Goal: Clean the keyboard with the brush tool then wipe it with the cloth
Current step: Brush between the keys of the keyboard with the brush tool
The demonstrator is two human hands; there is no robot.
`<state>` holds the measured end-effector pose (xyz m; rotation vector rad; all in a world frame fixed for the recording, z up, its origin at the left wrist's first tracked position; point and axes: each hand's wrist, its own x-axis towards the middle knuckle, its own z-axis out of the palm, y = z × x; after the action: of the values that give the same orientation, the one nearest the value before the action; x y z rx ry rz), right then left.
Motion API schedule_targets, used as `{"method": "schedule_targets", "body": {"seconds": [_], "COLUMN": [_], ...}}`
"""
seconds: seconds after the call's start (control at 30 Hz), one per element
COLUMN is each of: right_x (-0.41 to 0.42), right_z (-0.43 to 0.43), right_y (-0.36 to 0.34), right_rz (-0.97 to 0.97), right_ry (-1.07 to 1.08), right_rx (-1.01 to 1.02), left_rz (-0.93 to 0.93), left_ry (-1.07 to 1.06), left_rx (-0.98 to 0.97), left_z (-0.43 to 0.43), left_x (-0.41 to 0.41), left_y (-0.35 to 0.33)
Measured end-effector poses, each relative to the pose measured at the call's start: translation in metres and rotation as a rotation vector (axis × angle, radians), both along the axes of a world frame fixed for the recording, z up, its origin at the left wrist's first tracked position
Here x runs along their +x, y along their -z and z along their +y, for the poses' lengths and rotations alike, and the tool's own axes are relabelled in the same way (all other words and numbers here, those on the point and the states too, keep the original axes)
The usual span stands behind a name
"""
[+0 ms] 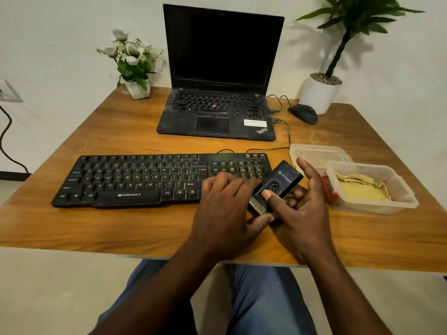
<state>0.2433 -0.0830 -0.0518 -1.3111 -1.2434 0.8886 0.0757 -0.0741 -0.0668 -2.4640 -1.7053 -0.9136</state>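
Note:
A black Zebronics keyboard (135,180) lies across the wooden table (121,228). Over its right end I hold a black brush tool (278,183) with pale bristles showing at its lower end. My right hand (302,206) grips the tool's body, thumb pressed on the slider on its face. My left hand (225,204) curls round the tool's left side near the bristles and covers the keyboard's lower right corner. A yellow cloth (362,189) lies in a clear plastic container (401,204) to the right.
The container's lid (316,153) lies behind it, with a red item beside the container. An open black laptop (217,110) stands behind the keyboard, with a mouse (303,113) and cables to its right. A flower pot (137,89) and a potted plant (319,93) occupy the back corners.

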Motion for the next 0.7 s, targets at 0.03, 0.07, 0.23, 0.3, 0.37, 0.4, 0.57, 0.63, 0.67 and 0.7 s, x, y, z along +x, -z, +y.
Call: {"method": "schedule_targets", "body": {"seconds": [0.03,0.07,0.23,0.3,0.37,0.4,0.57,0.63,0.67,0.7], "right_x": [0.0,-0.001,0.0,0.001,0.001,0.001,0.007,0.011,0.014,0.016], "right_z": [0.0,-0.001,0.0,0.0,-0.001,-0.001,-0.01,-0.018,-0.022,-0.026], "right_y": [0.0,0.0,0.001,0.002,0.003,0.003,0.006,0.005,0.004,0.004], "right_rz": [-0.009,-0.026,-0.043,-0.056,-0.063,-0.069,-0.232,-0.313,-0.364,-0.417], "right_ry": [-0.003,-0.005,-0.027,-0.041,-0.05,-0.051,0.002,0.032,0.055,0.08], "right_rx": [0.015,0.028,0.024,0.02,0.02,0.021,0.004,-0.015,-0.024,-0.032], "left_rz": [-0.004,-0.008,-0.018,-0.022,-0.024,-0.022,0.023,0.062,0.083,0.103], "left_ry": [0.003,0.006,0.018,0.023,0.023,0.025,0.078,0.133,0.163,0.195], "left_rx": [0.002,0.004,0.021,0.017,0.01,0.004,-0.018,-0.024,-0.026,-0.03], "left_z": [0.0,0.0,-0.001,-0.001,-0.002,-0.003,-0.004,-0.005,-0.006,-0.006], "left_x": [0.0,-0.001,-0.001,-0.001,-0.002,-0.003,-0.001,-0.001,-0.001,-0.001], "left_y": [0.001,0.001,0.001,0.0,0.0,0.0,-0.003,-0.004,-0.004,-0.004]}}
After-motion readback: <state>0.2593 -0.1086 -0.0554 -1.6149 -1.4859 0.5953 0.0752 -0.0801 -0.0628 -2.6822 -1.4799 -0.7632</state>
